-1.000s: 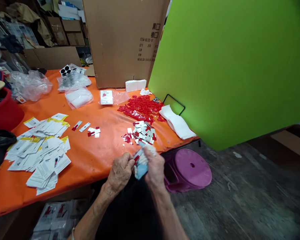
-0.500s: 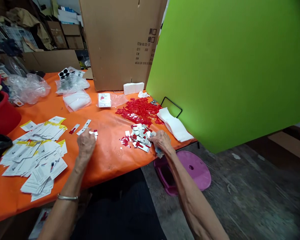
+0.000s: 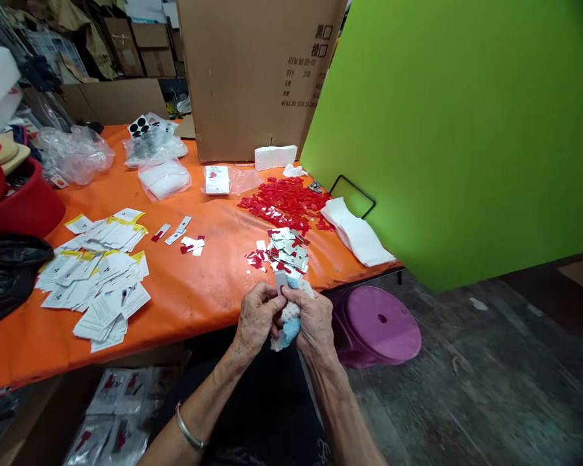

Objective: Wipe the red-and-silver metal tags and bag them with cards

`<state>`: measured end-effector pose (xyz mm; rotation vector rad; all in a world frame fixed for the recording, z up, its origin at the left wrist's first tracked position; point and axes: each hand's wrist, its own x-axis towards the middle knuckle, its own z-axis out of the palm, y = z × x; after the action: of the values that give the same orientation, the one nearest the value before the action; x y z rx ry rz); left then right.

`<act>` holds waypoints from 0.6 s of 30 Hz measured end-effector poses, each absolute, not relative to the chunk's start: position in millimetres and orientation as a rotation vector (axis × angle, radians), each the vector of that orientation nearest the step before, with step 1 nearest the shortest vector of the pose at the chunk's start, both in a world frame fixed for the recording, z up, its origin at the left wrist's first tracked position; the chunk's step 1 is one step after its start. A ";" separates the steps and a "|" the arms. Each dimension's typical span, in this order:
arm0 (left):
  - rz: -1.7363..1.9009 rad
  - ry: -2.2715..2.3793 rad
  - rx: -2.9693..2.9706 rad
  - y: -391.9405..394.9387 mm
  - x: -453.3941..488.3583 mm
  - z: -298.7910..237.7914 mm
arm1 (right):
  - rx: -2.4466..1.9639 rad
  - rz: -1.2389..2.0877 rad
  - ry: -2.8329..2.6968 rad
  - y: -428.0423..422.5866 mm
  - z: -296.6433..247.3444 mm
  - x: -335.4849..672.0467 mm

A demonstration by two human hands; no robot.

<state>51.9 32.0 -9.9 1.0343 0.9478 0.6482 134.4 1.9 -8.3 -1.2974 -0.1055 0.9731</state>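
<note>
Both hands meet over the table's front edge. My left hand [image 3: 256,318] is closed, its thumb and fingers pinching a small metal strip [image 3: 280,279] that has a bit of red on it. A crumpled blue-and-white cloth [image 3: 290,331] is bunched in my right hand [image 3: 317,318], whose thumb presses close beside the strip. Just beyond the hands lies a pile of metal strips [image 3: 294,254], many with red parts. Several separate strips [image 3: 193,246] lie further left on the orange tabletop. The fingertips under the cloth are hidden.
A heap of red pieces [image 3: 291,202] lies behind the strips, beside folded white sheets [image 3: 354,233]. Printed cards [image 3: 97,278] spread at left near a red tub [image 3: 34,204]. A cardboard box [image 3: 252,77] and a green board [image 3: 447,142] stand behind. A purple stool [image 3: 383,323] is at right.
My left hand has left the separate strips and come right to meet my right hand. My right hand has moved down from the pile with the cloth. A strip is now held between them.
</note>
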 end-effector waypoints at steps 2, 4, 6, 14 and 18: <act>0.679 0.965 1.017 27.7 41.1 -12.0 | -1.247 0.978 -0.052 0.1 -9.9 125.3; 0.748 1.020 1.082 25.1 32.6 -13.3 | -1.237 0.951 -0.071 0.2 -10.0 118.4; 0.774 1.058 1.084 24.3 26.3 -14.0 | -1.253 0.974 -0.114 -0.2 -8.7 111.6; 0.755 1.050 0.948 26.0 10.9 -16.7 | -1.269 1.093 -0.213 -8.1 -11.6 97.2; 0.754 1.100 0.840 32.8 0.3 -15.2 | -1.168 1.080 -0.228 -12.6 -10.9 110.2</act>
<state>0.3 32.8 -15.2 0.8400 1.0997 0.7539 110.2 -12.6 -10.9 -1.1684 -0.2281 1.0797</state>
